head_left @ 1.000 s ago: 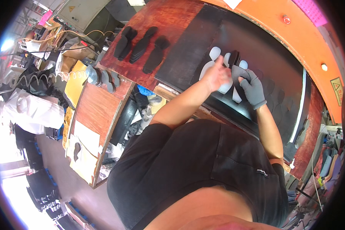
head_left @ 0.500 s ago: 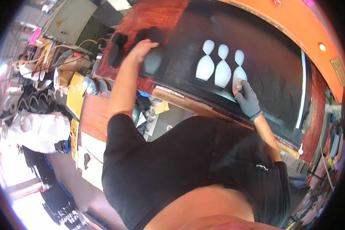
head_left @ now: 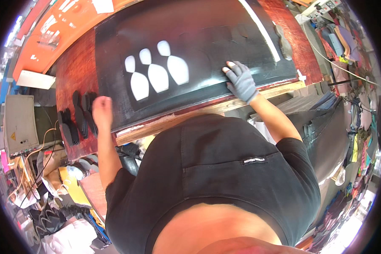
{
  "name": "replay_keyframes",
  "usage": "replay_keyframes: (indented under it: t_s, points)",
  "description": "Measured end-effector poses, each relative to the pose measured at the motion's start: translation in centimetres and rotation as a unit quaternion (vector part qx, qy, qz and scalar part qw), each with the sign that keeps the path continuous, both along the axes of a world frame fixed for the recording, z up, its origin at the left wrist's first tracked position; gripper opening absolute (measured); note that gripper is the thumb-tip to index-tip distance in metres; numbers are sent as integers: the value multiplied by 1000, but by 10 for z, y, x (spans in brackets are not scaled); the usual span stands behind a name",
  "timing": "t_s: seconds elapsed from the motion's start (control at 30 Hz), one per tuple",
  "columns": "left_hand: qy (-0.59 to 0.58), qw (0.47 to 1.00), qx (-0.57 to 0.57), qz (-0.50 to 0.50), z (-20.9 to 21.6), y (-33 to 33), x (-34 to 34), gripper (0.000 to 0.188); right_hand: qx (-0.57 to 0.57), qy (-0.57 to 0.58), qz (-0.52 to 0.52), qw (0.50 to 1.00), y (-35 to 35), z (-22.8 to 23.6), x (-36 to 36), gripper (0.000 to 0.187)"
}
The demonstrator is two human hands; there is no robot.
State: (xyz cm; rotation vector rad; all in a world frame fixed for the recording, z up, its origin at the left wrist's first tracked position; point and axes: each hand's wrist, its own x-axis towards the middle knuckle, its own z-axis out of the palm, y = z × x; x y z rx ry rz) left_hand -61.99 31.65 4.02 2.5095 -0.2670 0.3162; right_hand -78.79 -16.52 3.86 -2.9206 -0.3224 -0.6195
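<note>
My bare left hand (head_left: pixel 102 111) is at the bench's left part, beside stacks of black sole-shaped pieces (head_left: pixel 80 116). Its fingers look curled, but blur and the angle hide whether anything is in them. In a grey glove with bare fingertips, my right hand (head_left: pixel 241 81) lies with fingers spread on a large black sheet (head_left: pixel 207 46), near its front edge. Between my hands, three white sole-shaped areas (head_left: pixel 158 76) stand out in a row on the sheet, each narrowed at the waist; I cannot tell whether they are pieces or cut-outs.
The sheet lies on a red-brown bench (head_left: pixel 74 63) with a wooden front edge (head_left: pixel 156 130). An orange machine body (head_left: pixel 59 31) rises behind it. A grey cabinet (head_left: pixel 21 122) stands far left. Coloured sheet material (head_left: pixel 343 38) is piled at the right.
My view has turned, so the bench sits differently. My right hand has left the rightmost white shape and moved right along the sheet. My left hand stays near the black sole-shaped pieces.
</note>
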Motion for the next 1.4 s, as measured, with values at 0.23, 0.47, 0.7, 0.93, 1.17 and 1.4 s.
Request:
replay_keyframes:
  t_s: [0.23, 0.47, 0.7, 0.93, 1.17, 1.4]
  points:
    - [557, 743, -295, -225, 3, -156, -95, 41, 25, 64, 179, 981, -26, 13, 33, 40]
    - [532, 631, -550, -127, -13, -271, -107, 35, 60, 153, 166, 972, -39, 26, 49, 23]
    - [474, 586, -654, -65, -17, -295, -112, 27, 53, -17, 219, 974, -32, 31, 66, 26]
    - [452, 694, -560, 13, 6, -320, -104, 57, 109, 230, 248, 935, -40, 52, 93, 28]
    - [441, 714, -544, 2, 10, -326, -74, 53, 331, 402, 216, 826, -50, 55, 115, 34]
    - [460, 613, -639, -63, 12, -320, -68, 40, 442, 457, 151, 757, -52, 56, 117, 45]
